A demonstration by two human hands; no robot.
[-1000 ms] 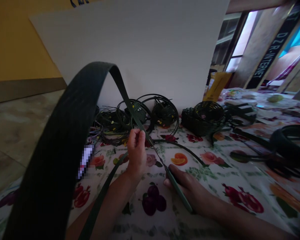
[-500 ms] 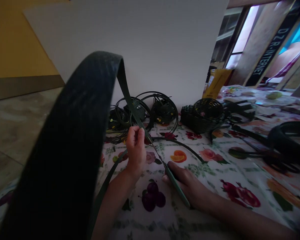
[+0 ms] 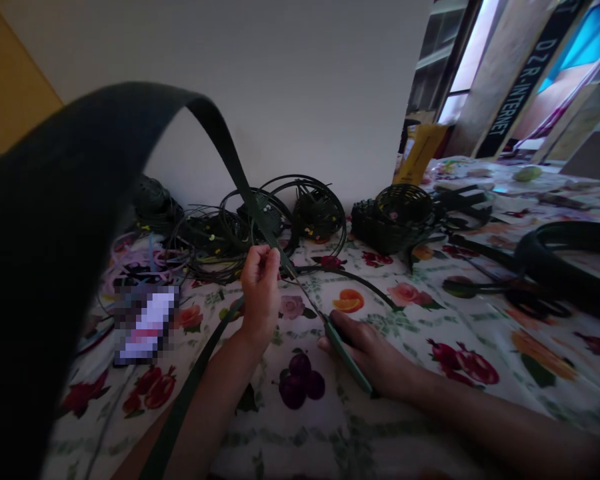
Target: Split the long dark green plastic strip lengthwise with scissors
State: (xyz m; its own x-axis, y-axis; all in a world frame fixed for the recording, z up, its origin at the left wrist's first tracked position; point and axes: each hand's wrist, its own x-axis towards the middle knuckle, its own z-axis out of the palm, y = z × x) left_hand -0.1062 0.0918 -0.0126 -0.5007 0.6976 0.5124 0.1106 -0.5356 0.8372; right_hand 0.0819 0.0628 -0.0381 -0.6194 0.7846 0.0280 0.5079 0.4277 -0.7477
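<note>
Person seated at a counter point(image 3: 480, 413) covered with a fruit-and-flower cloth, working a long dark green strap point(image 3: 240, 177); the strap arches up from the near left, very close to the camera, crests high, then descends as a narrow band toward the hands; its long axis here runs diagonally, from upper left down to lower right. Left hand point(image 3: 259, 293): raised off the cloth, fingers curled closed, thumb and fingertips pinching the band where it comes down. Right hand point(image 3: 367, 347): lying low on the counter, fingers folded around a slim green-handled tool point(image 3: 347, 360) whose tip meets the strap just beyond the left hand's pinch; whether it cuts or merely touches cannot be told. The left hand is thus the higher and farther along the strap, the right the lower and nearer its free run. A second length of strap point(image 3: 190, 393) passes beside the left forearm. Behind: tangled coils of dark strapping point(image 3: 280, 213) against a white board point(image 3: 305, 80); a small dark woven basket point(image 3: 397, 223) to their right; a blurred flat object point(image 3: 145, 323) at left.
</note>
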